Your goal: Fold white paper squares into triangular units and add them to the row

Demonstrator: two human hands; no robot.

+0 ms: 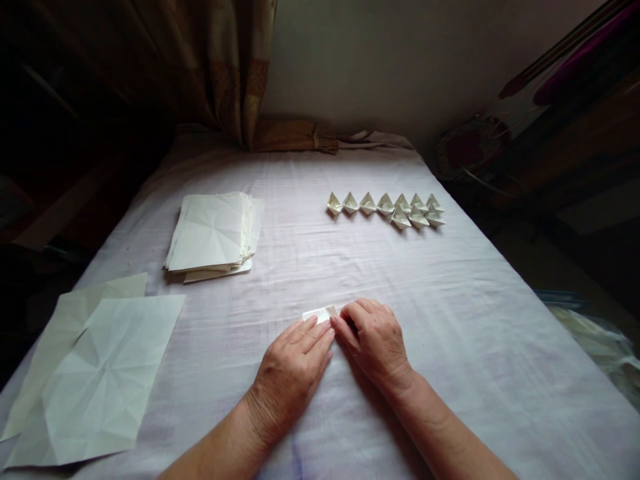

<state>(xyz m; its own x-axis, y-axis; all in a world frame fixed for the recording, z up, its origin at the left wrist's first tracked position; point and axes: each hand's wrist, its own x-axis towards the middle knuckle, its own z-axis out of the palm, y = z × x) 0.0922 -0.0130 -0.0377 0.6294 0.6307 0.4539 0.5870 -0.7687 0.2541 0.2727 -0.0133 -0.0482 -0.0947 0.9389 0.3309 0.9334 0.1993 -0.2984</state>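
One small folded paper (318, 314), left hand (295, 350) and right hand (374, 337) close about it: found all three low and central on the pale cloth (285, 247). Read the visible part as a strip, long axis crosswise, right end slanting slightly farther off. Placed it just beyond the left fingertips and to the left of the right ones. Logged the left as nearer: laid flat over the near edge, fingers straight and together, not wrapped round anything. Logged the right beside the paper's right end, fingers curled, thumb and forefinger almost meeting. Could not tell of any edge caught between those two tips. Could not make out the covered near side.

Noted well apart: stack of creased sheets (207, 233) beyond and to the left; two loose creased sheets (113, 373), overlapping, at far left; ten folded shapes (367, 203), in two rows, beyond and to the right.
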